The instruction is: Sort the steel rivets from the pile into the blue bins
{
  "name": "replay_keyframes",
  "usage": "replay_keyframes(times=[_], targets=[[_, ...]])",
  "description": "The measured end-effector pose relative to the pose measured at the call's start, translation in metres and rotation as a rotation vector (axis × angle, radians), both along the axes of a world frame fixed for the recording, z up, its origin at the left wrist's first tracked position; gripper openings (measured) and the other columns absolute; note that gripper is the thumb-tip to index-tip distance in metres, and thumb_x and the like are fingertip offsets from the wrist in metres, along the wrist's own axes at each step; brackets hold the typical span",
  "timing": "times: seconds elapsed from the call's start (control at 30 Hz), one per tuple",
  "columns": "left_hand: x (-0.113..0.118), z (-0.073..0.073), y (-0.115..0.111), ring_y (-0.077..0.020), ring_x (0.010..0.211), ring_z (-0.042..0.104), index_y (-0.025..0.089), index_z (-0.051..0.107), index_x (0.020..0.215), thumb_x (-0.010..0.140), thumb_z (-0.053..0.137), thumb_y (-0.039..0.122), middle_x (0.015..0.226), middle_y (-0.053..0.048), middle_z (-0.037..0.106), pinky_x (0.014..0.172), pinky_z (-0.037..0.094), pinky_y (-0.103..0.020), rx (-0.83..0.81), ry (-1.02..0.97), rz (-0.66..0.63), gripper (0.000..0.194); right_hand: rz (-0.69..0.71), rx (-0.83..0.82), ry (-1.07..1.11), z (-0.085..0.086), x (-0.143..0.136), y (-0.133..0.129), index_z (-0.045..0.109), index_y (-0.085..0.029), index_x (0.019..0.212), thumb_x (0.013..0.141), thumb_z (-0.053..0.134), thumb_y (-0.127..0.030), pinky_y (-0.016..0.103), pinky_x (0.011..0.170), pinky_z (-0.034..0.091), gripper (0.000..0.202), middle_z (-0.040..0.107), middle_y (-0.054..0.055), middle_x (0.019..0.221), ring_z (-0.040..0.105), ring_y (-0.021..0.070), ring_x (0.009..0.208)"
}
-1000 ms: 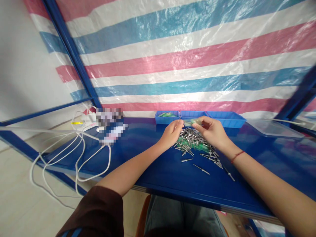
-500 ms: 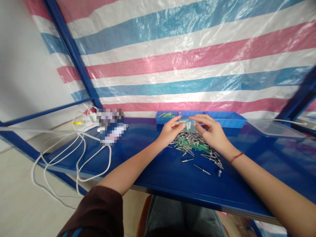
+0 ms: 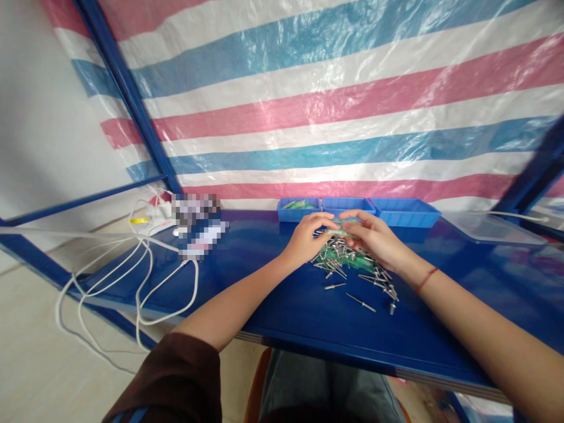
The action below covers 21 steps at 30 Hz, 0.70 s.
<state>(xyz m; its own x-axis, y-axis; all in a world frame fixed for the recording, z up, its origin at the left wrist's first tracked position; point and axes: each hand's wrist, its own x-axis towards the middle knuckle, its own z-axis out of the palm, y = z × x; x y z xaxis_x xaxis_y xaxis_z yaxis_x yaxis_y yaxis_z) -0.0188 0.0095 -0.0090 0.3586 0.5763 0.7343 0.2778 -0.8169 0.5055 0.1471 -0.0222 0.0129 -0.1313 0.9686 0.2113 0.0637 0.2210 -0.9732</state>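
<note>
My left hand and my right hand meet over a heap of metal rivets. Between their fingertips they pinch a small clear plastic bag, partly covered by the fingers. What lies inside the bag is too blurred to make out now. Green plastic shows among the rivets below. A few single rivets lie apart, nearer the table's front edge.
Behind my hands stands a blue tray with compartments; its left one holds small green-and-clear bags. A clear plastic lid lies at the right. White cables hang over the table's left end. Striped sheeting closes off the back.
My fingers have closed in around the small bag, and the bag has tilted and come slightly lower. The pale pieces visible in it before are now obscured. The rivets lie as before.
</note>
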Motion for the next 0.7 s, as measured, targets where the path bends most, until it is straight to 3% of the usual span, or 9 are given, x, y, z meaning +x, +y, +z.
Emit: replay_keyframes(times=[0.1,0.27,0.37,0.53,0.7], targets=[[-0.003,-0.001,0.003,-0.0188,0.112,0.053,0.02,0.06,0.104,0.081,0.053,0.01,0.116,-0.008,0.06,0.099,0.041,-0.038,-0.006,0.071,0.074,0.025,-0.161,0.139,-0.125,0.0,0.01,0.012,0.048,-0.024,0.107,0.073,0.06,-0.038,0.025,0.046,0.039,0.038,0.051,-0.006,0.053,0.05,0.0132,0.045],[-0.005,-0.007,0.002,-0.0213,0.108,0.055,0.017,0.054,0.114,0.085,0.05,0.019,0.11,-0.009,0.062,0.1,0.04,-0.039,-0.008,0.229,0.09,0.03,-0.438,0.352,-0.5,0.009,0.025,0.055,0.048,-0.021,0.114,0.076,0.061,-0.038,0.031,0.057,0.044,0.044,0.062,0.002,0.064,0.058,0.0181,0.056],[-0.003,-0.01,-0.003,-0.0223,0.11,0.054,0.018,0.048,0.121,0.084,0.051,0.021,0.11,-0.009,0.063,0.1,0.04,-0.039,0.005,0.253,0.086,0.038,-0.463,0.378,-0.562,0.017,0.021,0.087,0.053,-0.018,0.112,0.077,0.058,-0.032,0.031,0.06,0.047,0.038,0.067,0.008,0.076,0.061,0.0178,0.059],[-0.001,-0.01,-0.009,-0.0225,0.108,0.054,0.018,0.045,0.123,0.082,0.052,0.021,0.109,-0.008,0.063,0.099,0.041,-0.038,0.007,0.277,0.068,0.041,-0.466,0.352,-0.607,0.02,-0.009,0.126,0.059,-0.014,0.111,0.084,0.045,-0.027,0.029,0.061,0.049,0.032,0.069,0.011,0.084,0.065,0.017,0.06],[-0.003,-0.009,-0.007,-0.0218,0.108,0.055,0.018,0.05,0.117,0.082,0.052,0.02,0.11,-0.008,0.064,0.099,0.04,-0.038,0.02,0.3,0.062,0.034,-0.416,0.392,-1.182,0.009,-0.031,0.145,0.069,-0.012,0.099,0.086,0.044,-0.033,0.039,0.079,0.047,0.036,0.07,0.018,0.091,0.065,0.0306,0.09]])
